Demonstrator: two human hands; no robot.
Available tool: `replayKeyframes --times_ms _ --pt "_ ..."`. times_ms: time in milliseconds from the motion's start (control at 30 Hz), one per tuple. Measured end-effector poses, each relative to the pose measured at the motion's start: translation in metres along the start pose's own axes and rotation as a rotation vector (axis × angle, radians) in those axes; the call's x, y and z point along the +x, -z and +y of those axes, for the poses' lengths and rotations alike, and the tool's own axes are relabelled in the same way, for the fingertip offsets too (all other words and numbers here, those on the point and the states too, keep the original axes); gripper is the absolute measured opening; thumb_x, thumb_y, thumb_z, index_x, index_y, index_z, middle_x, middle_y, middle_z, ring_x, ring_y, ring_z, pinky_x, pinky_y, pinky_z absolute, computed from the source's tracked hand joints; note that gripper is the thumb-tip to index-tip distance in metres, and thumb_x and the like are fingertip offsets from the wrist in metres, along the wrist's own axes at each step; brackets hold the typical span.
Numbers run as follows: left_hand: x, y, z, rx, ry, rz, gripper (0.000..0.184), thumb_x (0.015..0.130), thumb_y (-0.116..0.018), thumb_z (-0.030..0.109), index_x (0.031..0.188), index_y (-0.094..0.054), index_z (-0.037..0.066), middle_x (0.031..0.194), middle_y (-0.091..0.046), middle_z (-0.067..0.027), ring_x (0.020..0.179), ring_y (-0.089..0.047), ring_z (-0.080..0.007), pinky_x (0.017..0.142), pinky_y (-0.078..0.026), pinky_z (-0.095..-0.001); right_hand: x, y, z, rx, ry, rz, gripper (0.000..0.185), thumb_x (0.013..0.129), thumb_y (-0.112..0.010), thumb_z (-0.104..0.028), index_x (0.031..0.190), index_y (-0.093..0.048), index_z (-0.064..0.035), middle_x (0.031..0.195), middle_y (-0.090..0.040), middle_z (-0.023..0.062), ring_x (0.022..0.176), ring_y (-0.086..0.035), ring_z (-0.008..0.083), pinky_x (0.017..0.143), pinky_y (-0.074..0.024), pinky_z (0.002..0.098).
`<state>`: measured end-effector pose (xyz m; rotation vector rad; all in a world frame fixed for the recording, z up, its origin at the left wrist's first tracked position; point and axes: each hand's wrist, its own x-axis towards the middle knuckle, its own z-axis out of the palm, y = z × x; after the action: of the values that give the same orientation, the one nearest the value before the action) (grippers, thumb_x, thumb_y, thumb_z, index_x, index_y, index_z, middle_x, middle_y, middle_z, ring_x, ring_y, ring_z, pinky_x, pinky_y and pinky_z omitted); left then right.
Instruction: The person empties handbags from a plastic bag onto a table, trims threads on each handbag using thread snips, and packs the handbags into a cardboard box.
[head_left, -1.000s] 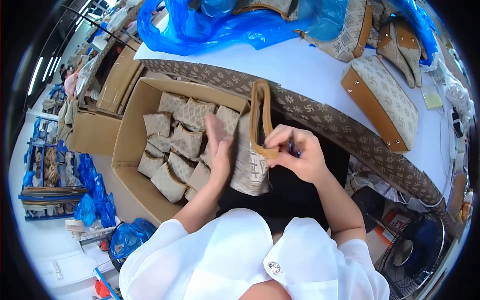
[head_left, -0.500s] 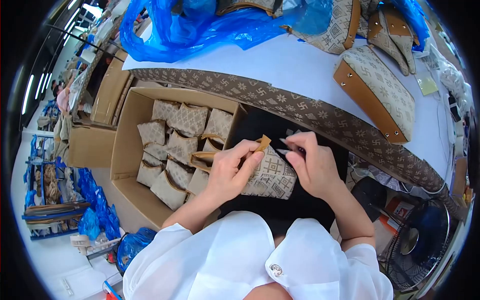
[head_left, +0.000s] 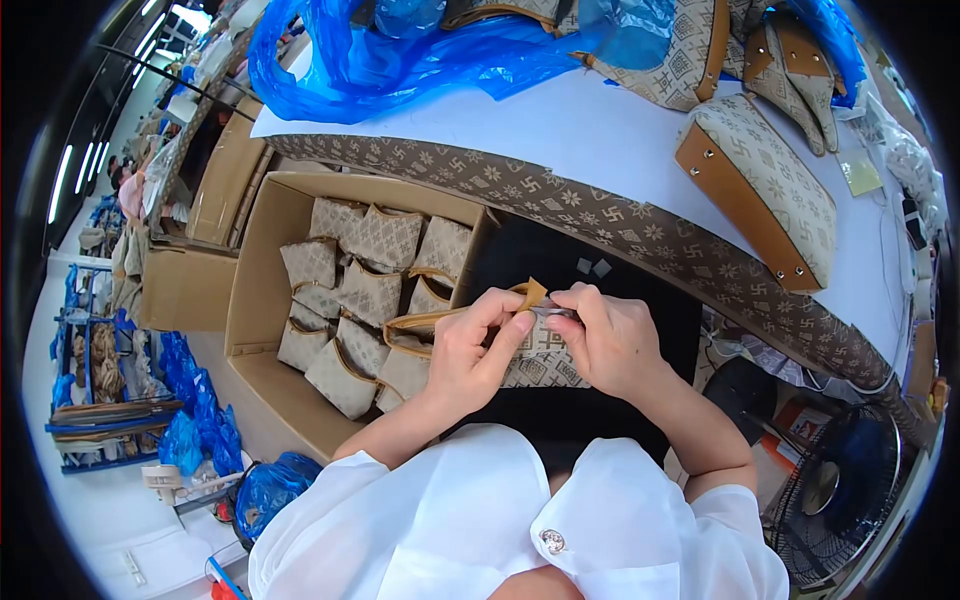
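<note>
Between my hands is a beige patterned bag piece (head_left: 545,368) with a brown trim, over a black surface. My left hand (head_left: 470,350) is closed on it, pinching the trim so that a brown end tab (head_left: 534,292) sticks up past the fingertips. My right hand (head_left: 615,345) is closed around small metal thread snips (head_left: 552,309), mostly covered by the fingers. The snips' tips meet the trim just below the tab, beside my left thumb. Whether the blades are closed cannot be made out.
Left of my hands, a cardboard box (head_left: 275,400) holds several patterned bag pieces. Ahead, a white-topped table (head_left: 600,130) carries blue plastic bags (head_left: 420,75) and a patterned handbag with a brown base (head_left: 740,210). A black fan (head_left: 835,490) stands at lower right.
My right hand has moved left and brought the snips from open and apart to the trim at my left fingertips. The bag piece is now more covered by my hands.
</note>
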<state>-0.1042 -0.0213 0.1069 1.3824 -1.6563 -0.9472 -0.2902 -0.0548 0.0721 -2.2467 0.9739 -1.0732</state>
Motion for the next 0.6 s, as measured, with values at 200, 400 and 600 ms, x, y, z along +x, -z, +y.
replayKeyframes --times_ms 200,400,600 --pt "-0.002 -0.004 -0.004 0.015 -0.047 -0.016 0.011 0.093 -0.058 0.01 0.098 -0.058 -0.001 0.066 -0.056 -0.0045 0.057 -0.049 -0.0097 0.053 -0.039 -0.0251 0.002 0.012 -0.001 0.026 -0.076 -0.102 0.02 0.088 -0.065 -0.012 0.099 -0.052 -0.0016 0.078 -0.066 0.0109 0.06 -0.065 0.026 0.05 -0.049 0.031" --pt "0.005 0.005 0.003 -0.099 0.028 -0.017 0.014 0.095 -0.054 0.011 0.102 -0.058 -0.001 0.068 -0.055 -0.0018 0.061 -0.048 -0.0074 0.056 -0.039 -0.0244 0.004 0.012 0.007 0.211 -0.013 0.052 0.025 0.086 -0.068 -0.013 0.101 -0.053 -0.0009 0.081 -0.065 0.012 0.059 -0.064 0.0258 0.049 -0.0484 0.0299" --pt "0.004 0.005 0.006 -0.136 0.124 0.012 0.018 0.096 -0.053 0.012 0.105 -0.059 -0.002 0.069 -0.056 -0.0017 0.064 -0.048 -0.0063 0.058 -0.039 -0.0241 0.005 0.01 -0.003 0.029 0.05 0.105 0.031 0.082 -0.072 -0.015 0.101 -0.053 -0.001 0.08 -0.063 0.0117 0.057 -0.063 0.0246 0.049 -0.0479 0.0299"
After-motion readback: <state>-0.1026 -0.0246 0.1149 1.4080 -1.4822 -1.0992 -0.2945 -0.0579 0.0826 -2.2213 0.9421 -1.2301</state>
